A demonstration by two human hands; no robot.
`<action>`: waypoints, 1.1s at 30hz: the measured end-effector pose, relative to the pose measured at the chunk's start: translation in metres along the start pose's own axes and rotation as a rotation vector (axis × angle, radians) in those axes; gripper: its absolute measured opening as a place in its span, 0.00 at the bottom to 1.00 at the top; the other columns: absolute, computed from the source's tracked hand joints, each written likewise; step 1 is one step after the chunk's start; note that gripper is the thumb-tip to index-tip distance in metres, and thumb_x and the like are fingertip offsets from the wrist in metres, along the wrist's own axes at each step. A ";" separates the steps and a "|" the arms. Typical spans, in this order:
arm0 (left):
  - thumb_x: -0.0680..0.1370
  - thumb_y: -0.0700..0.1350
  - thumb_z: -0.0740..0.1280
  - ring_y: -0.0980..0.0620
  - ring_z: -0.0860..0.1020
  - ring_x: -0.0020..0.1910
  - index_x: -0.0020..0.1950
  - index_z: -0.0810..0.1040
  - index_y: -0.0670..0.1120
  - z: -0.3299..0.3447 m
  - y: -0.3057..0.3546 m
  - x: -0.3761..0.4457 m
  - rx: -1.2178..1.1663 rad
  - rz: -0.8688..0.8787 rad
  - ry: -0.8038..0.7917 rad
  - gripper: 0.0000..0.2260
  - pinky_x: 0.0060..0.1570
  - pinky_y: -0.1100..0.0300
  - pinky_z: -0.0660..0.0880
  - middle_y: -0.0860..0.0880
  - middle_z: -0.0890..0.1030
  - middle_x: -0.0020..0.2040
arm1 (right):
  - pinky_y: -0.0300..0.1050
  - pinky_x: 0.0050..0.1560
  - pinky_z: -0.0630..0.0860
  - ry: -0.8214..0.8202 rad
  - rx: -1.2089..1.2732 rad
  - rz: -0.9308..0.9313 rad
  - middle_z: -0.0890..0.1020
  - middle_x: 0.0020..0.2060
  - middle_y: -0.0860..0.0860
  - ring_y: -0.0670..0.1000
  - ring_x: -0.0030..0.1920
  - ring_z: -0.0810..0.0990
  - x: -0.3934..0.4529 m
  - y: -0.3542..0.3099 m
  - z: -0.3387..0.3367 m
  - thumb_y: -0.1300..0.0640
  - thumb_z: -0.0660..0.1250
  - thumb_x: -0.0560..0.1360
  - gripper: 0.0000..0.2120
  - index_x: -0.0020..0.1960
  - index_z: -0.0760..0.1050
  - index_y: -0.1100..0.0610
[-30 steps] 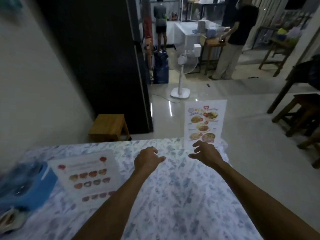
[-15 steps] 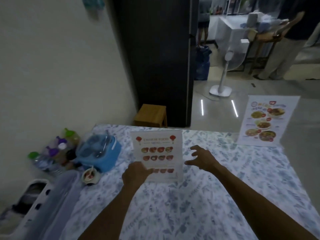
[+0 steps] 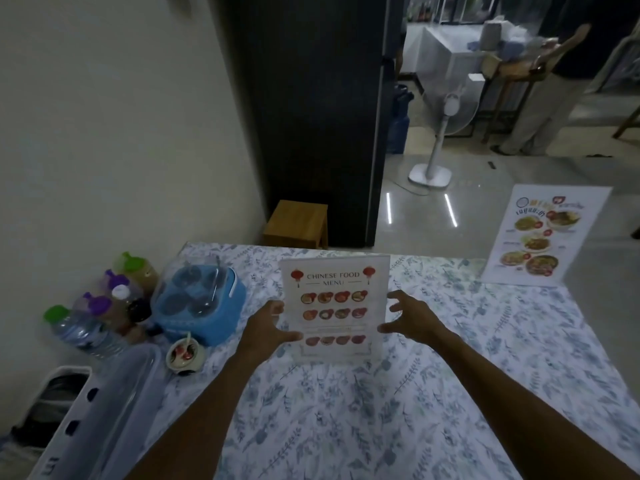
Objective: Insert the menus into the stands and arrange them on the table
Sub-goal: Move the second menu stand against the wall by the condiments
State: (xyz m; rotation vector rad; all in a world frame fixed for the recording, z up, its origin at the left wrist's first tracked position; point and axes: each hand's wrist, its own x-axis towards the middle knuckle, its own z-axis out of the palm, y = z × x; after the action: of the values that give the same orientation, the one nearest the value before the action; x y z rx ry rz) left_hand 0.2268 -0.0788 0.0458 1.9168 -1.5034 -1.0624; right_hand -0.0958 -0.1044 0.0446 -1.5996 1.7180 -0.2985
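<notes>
Two words: "CHINESE FOOD MENU" stand [image 3: 334,308]

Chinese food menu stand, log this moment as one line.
Chinese food menu stand upright on table | left hand gripping its left edge | right hand open beside right edge

Counter [image 3: 433,393]: covered with a pale floral cloth.
Chinese food menu stand [image 3: 334,311]: upright near the counter's middle.
Left hand [image 3: 266,332]: fingers on the stand's left edge, thumb in front.
Right hand [image 3: 412,318]: spread open just beside the stand's right edge; contact unclear.
Second menu stand [image 3: 540,237]: upright at the far right corner.
Blue container [image 3: 201,303]: left, beside bottles [image 3: 100,306].
</notes>
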 end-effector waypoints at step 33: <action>0.67 0.42 0.81 0.46 0.86 0.41 0.47 0.84 0.36 -0.186 0.110 0.105 0.080 0.387 0.323 0.14 0.39 0.54 0.83 0.43 0.87 0.43 | 0.45 0.40 0.81 0.311 -0.290 -0.334 0.84 0.47 0.46 0.49 0.40 0.84 0.081 -0.199 -0.083 0.47 0.64 0.80 0.09 0.55 0.79 0.51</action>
State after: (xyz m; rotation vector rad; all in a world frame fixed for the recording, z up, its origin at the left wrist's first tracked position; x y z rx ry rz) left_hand 0.3231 -0.2268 0.2088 1.6544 -1.6517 -0.5042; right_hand 0.0058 -0.2440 0.1976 -2.1522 1.7776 -0.5020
